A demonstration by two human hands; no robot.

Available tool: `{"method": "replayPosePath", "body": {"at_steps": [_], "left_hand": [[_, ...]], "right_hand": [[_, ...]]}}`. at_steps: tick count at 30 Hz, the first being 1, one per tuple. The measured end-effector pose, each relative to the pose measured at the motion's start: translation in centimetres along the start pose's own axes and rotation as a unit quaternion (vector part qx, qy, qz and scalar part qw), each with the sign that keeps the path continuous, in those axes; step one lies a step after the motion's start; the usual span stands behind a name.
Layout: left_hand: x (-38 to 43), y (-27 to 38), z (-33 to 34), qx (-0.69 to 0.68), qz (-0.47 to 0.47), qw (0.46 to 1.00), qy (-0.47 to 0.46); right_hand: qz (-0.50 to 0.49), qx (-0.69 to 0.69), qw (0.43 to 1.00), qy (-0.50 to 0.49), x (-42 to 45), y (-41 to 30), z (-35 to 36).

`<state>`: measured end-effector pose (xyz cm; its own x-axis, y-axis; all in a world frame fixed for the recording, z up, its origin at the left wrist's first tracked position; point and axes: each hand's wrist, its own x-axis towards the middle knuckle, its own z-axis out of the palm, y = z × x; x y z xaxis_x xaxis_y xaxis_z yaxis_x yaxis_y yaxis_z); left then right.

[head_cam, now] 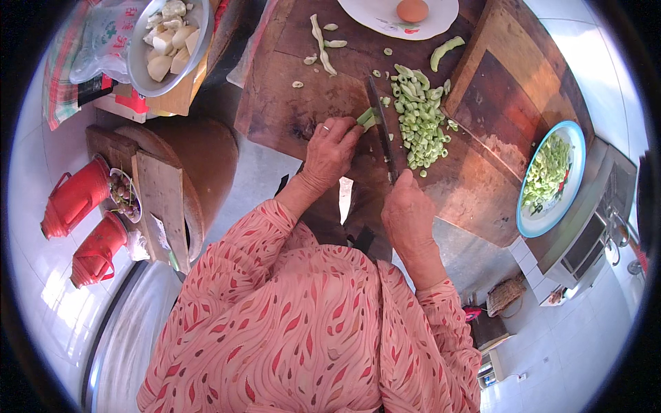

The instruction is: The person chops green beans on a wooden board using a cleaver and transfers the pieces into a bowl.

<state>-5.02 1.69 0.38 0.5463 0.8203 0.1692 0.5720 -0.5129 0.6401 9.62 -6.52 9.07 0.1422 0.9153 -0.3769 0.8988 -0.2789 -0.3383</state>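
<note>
My left hand (333,149), with a ring on one finger, holds green bean pods (367,118) down on the wooden tabletop (289,103). My right hand (409,219) grips the handle of a kitchen knife (381,124); its dark blade stands just right of the pods. A heap of chopped green beans (421,118) lies to the right of the blade. Beyond my left hand are a pale, curved bean pod (321,45) and some small pieces. Another green pod (445,52) lies above the heap.
A white plate (361,11) with an egg (412,9) stands at the far side. On the right is a blue-rimmed dish (521,219) of chopped greens. A metal bowl (135,77) of pale chunks stands upper left, above red thermos flasks (77,196) and a bowl of grapes (124,195).
</note>
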Motion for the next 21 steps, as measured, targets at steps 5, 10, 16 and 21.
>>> {"method": "replayPosePath", "body": {"at_steps": [5,10,16,21], "left_hand": [[0.4,0.3,0.3,0.013,0.020,0.999,0.022],[0.7,0.3,0.5,-0.001,0.008,1.000,0.029],[0.6,0.4,1.2,-0.019,0.023,0.999,0.031],[0.4,0.3,1.6,-0.034,0.014,0.999,0.029]], "right_hand": [[0.000,-0.015,0.999,0.032,2.1,-0.2,1.8],[0.003,-0.006,0.999,0.045,2.8,0.0,0.7],[-0.026,-0.053,0.997,-0.051,4.5,-1.8,-5.2],[0.004,-0.048,0.996,-0.075,4.4,-2.0,-4.5]]}}
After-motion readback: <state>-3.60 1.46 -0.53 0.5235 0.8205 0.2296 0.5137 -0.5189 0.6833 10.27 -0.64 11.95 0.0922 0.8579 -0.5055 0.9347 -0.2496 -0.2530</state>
